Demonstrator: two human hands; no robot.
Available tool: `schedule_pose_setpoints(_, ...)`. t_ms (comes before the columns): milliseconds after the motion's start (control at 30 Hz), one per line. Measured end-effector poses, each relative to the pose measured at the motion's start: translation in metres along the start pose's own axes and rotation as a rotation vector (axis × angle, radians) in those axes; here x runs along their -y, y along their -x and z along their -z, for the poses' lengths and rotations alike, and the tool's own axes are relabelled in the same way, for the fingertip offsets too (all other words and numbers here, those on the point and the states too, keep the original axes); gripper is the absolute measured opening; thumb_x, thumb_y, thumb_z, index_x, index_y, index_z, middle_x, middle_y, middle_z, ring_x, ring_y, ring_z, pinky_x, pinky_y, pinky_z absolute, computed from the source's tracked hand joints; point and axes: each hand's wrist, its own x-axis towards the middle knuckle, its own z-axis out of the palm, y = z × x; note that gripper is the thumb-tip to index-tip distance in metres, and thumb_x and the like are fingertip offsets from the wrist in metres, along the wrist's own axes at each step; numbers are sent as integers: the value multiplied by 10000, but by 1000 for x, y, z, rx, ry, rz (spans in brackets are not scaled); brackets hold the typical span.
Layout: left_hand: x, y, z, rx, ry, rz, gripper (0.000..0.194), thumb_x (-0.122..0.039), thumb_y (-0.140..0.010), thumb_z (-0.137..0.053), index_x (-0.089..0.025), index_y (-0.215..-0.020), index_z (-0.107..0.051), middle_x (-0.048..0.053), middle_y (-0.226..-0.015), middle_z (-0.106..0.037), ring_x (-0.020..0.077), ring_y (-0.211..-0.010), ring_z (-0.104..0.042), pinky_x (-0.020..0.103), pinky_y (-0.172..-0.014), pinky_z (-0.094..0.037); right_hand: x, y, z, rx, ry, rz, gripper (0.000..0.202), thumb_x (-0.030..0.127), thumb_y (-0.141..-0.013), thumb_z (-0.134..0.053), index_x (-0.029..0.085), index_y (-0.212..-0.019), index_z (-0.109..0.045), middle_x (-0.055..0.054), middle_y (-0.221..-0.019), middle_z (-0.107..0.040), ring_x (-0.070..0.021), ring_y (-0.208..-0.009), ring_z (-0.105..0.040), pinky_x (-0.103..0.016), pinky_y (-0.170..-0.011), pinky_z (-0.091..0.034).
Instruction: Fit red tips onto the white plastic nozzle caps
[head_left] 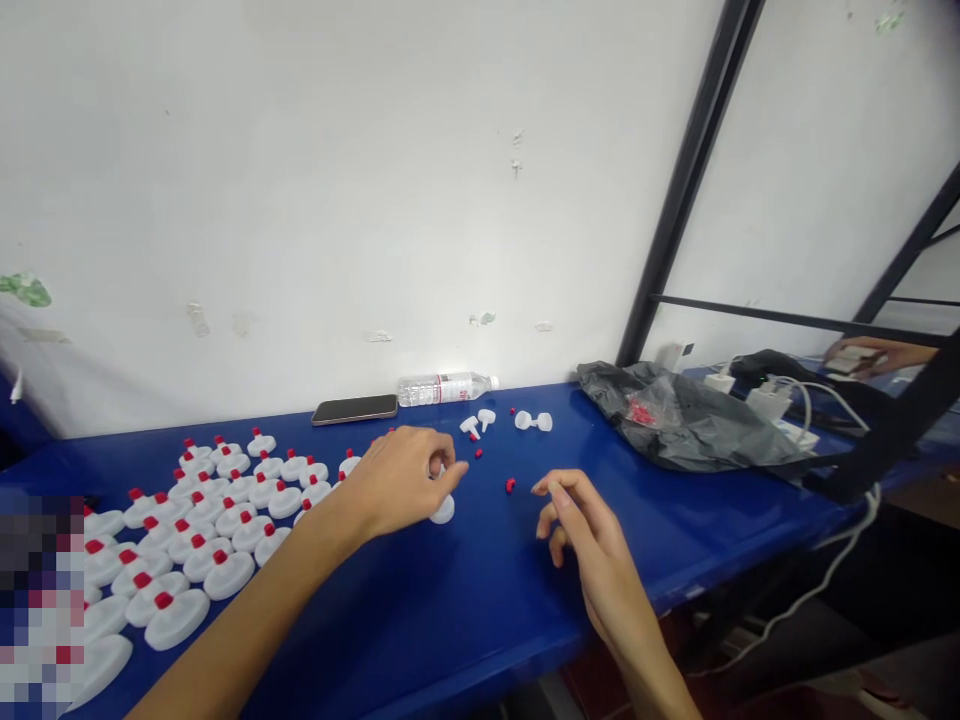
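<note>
My left hand reaches in from the left, thumb and fingers closed around a white rounded plastic piece. Most of that piece is hidden behind the fingers. To the right, my right hand hovers over the blue table, fingers loosely bent and apart, with nothing visible in them. Just left of its fingertips lies a small red cap. Another red cap is farther back, near loose white plastic pieces. Many white rounded pieces with red caps stand in a dense group on the left.
A phone and a clear bottle lie along the wall. At the right, a grey plastic bag carries a small packet of red pieces. Beyond the black metal frame are chargers, cables and another person's hand.
</note>
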Motion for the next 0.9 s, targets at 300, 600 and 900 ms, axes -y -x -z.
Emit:
schedule_pose_setpoints(300, -7, -90, -16, 38, -144, 122, 269, -325, -974, -658, -159, -1184, -680, 102, -1202, -700, 256, -1089, -673, 454, -936, -557, -4, -2, 0, 17, 14, 18, 322, 544, -1036, -537, 236, -992, -618, 40, -715, -545, -115, -555, -445, -239, -531, -378)
schedule_pose_setpoints(600, 9, -125, -38, 140, 78, 228, 361, -356, -987, -660, -178, -1298, -624, 105, -1310, -644, 252, -1114, -665, 464, -933, -584, -5, 0, 1, 18, -7, 17, 328, 553, -1027, -550, 240, -963, -629, 33, -710, -556, -119, -583, -463, -226, -529, -385)
schedule_pose_setpoints(900, -18, -77, 6, 294, 704, 200, 269, -294, -1006, -555, -96, -1058, -730, 118, -945, -802, 190, -880, -773, 276, -832, -609, 5, 0, -4, -73, -1, 7, 511, 502, -916, -723, 342, -1363, -533, -40, -1246, -623, -130, -726, -583, -220, -540, -449)
